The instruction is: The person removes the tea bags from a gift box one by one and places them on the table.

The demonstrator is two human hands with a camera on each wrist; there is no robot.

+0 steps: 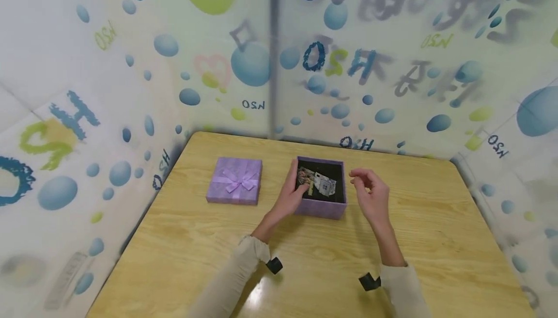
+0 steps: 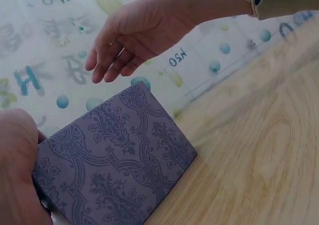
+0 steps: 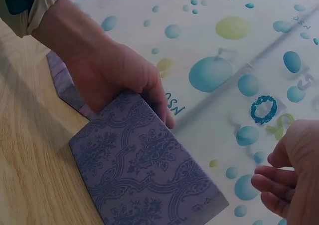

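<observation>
Left hand (image 1: 288, 197) is gripping the lidless purple box (image 1: 322, 209) sitting between both hands, right hand (image 1: 373, 196), loosely curled, is hovering empty, so imo a lopsided tug could be tipping it and spilling those printed bits (image 1: 325, 185).

The left forearm (image 1: 226, 279) and right forearm (image 1: 403, 289) reach in from the near side. The left hand (image 1: 287, 196) spreads its thumb from its fingers; the right hand (image 1: 374, 195) has loosely curled fingers.

Open purple patterned box (image 1: 320, 208) is sitting upright, below and right of frame centre, black inside, small printed pieces (image 1: 324, 184) are lying within
</observation>
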